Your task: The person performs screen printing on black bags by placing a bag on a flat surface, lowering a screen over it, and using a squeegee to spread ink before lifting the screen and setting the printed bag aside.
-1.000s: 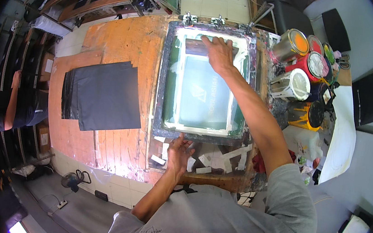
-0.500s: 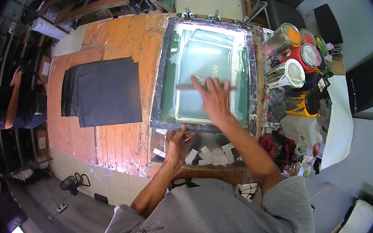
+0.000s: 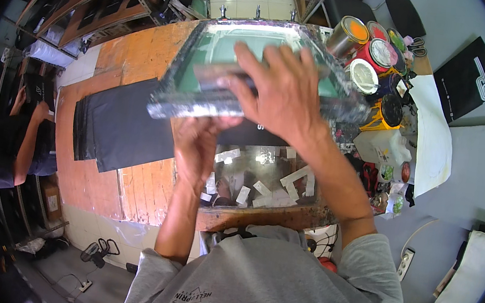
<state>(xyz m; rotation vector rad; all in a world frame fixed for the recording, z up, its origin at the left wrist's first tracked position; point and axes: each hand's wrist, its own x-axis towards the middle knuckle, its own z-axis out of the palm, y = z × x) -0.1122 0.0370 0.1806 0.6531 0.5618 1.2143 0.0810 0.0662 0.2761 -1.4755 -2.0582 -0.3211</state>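
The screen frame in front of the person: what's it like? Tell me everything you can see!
The screen frame is four-sided, with dark, chunky bars blotched with pale smears; their material is unclear. Inside is a green sheet with whitish marks. The frame is tilted, its near edge raised off the table. The left hand supports that edge from below. The right hand holds a flat, blurred tool over the sheet; whether they touch is unclear. Metal clamps stand by its far edge.
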